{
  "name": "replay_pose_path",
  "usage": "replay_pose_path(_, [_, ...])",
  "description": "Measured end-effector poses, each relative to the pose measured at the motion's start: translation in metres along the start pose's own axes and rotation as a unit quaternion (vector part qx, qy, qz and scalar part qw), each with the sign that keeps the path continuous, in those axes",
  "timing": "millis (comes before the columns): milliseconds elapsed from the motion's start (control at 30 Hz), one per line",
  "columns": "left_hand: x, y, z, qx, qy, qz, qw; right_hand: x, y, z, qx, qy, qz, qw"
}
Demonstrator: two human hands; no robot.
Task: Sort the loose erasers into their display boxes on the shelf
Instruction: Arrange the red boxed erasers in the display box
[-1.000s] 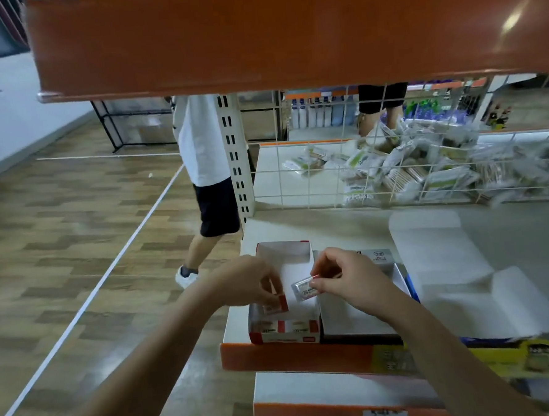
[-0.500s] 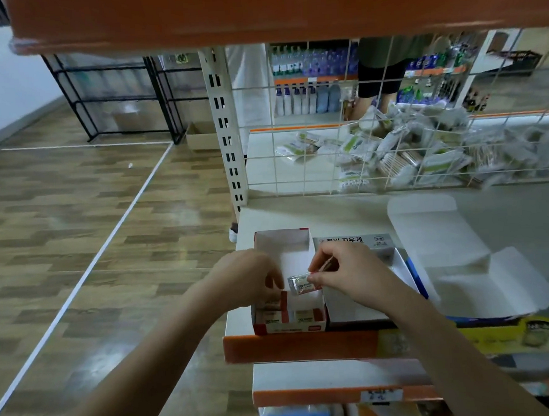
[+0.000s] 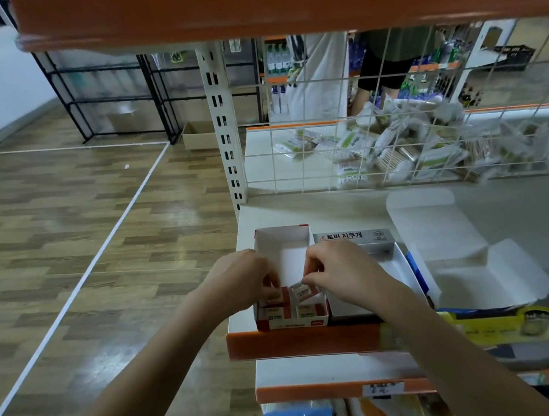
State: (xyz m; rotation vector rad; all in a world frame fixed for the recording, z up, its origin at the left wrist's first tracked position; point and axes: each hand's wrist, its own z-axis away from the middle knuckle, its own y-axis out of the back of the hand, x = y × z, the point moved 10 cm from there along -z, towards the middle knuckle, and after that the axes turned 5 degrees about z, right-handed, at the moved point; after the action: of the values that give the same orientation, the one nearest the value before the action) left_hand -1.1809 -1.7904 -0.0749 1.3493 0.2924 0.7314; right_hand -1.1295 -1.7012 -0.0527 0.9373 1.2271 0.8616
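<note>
a wrapped eraser (image 3: 301, 292) is pinched tilted by the right hand (image 3: 338, 273) over the red display box (image 3: 291, 322). an eraser (image 3: 276, 297) inside is gripped by the left hand (image 3: 243, 279). if released tilted, jamming across seated erasers is likely.

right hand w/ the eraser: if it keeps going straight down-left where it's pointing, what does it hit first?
Probably the erasers already lying in the red-and-white box, just below the tilted eraser pinched in the right hand. The left hand sits close beside that line; depth is unclear.
</note>
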Motion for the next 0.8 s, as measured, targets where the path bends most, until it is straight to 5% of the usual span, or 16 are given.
replay_pose_path(600, [0.005, -0.001, 0.006, -0.010, -0.003, -0.027, 1.000, -0.007, -0.018, -0.005, -0.004, 0.027, 0.173, 0.985])
replay_pose_path(800, [0.014, 0.002, -0.001, -0.025, -0.016, -0.056, 0.998, -0.012, -0.013, -0.006, -0.003, 0.094, 0.139, 0.986])
